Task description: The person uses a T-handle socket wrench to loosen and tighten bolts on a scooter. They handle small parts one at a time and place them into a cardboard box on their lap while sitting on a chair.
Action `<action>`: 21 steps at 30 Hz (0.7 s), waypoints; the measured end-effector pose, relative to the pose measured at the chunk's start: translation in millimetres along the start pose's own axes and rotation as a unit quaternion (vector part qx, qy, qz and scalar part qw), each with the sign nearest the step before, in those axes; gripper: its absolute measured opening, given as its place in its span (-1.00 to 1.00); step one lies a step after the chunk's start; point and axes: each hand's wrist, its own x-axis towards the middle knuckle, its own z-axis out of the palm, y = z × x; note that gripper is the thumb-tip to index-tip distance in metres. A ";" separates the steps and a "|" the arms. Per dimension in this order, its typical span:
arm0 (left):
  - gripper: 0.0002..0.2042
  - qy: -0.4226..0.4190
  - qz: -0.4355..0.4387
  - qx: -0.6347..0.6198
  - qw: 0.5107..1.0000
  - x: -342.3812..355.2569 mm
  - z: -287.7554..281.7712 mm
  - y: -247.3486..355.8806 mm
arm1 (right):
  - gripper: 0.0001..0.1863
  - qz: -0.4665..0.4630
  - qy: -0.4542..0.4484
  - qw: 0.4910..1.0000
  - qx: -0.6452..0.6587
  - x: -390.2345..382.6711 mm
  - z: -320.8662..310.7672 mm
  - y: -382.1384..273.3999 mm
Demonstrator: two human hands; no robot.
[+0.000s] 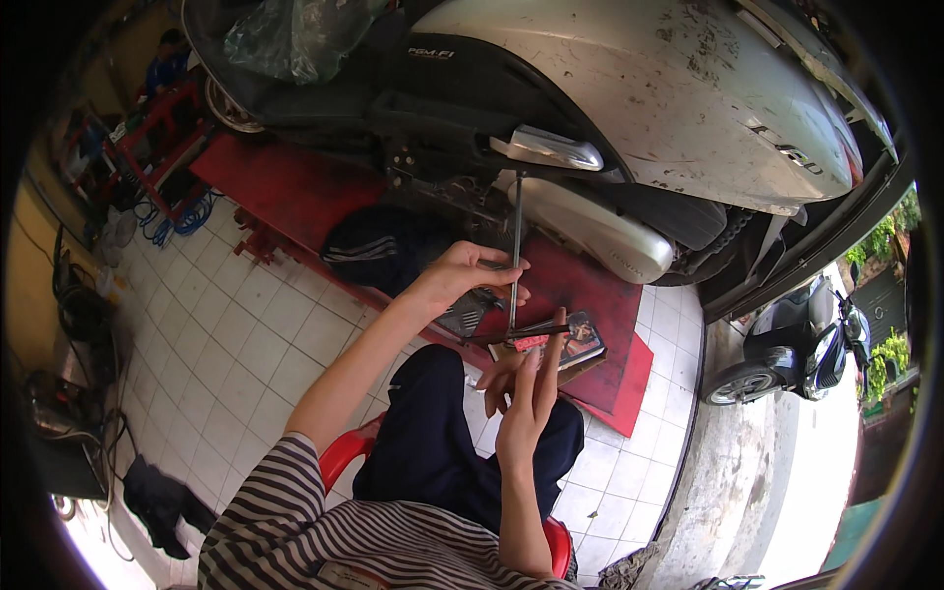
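My left hand (468, 272) is closed lightly around the long, thin metal shaft of a T-handle wrench (516, 231). The shaft runs from below the silver footrest (554, 150) of a motorbike down toward me. At the near end is its dark crossbar, in front of my right hand (521, 398). Two fingers of that hand stretch up against the crossbar, while the others are bent and apart; it does not wrap around the bar. Behind the crossbar a box with a dark, printed top (580, 339) lies on the red lift platform (615, 388).
The silver motorbike (669, 88) stands on the red platform, with a dark cloth bag (379, 246) below it. I sit on a red stool (344, 457) over white tiles. Blue hose (182, 226) lies at far left. Another motorbike (801, 339) stands outside at right.
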 end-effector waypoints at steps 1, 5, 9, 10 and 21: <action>-0.63 0.001 0.000 0.003 1.000 1.7 0.4 -2.3 | -0.36 -0.005 -0.029 0.999 -0.018 1.0 3.9 -7.0; -0.62 -0.001 -0.004 0.001 1.000 6.0 1.5 -3.3 | -0.35 0.088 -0.187 0.976 -0.069 -8.9 20.8 30.4; -0.62 0.005 0.011 -0.016 1.000 5.6 -1.1 -2.0 | -0.31 0.090 -0.003 0.994 0.054 2.1 -14.7 33.7; -0.62 0.003 0.008 -0.018 1.000 6.7 0.7 -3.6 | -0.32 0.019 0.037 0.999 0.034 3.1 -16.6 31.3; -0.61 0.000 0.011 -0.015 1.000 1.6 -3.1 -11.1 | -0.49 0.252 -0.325 0.904 -0.117 -21.5 -90.0 -7.3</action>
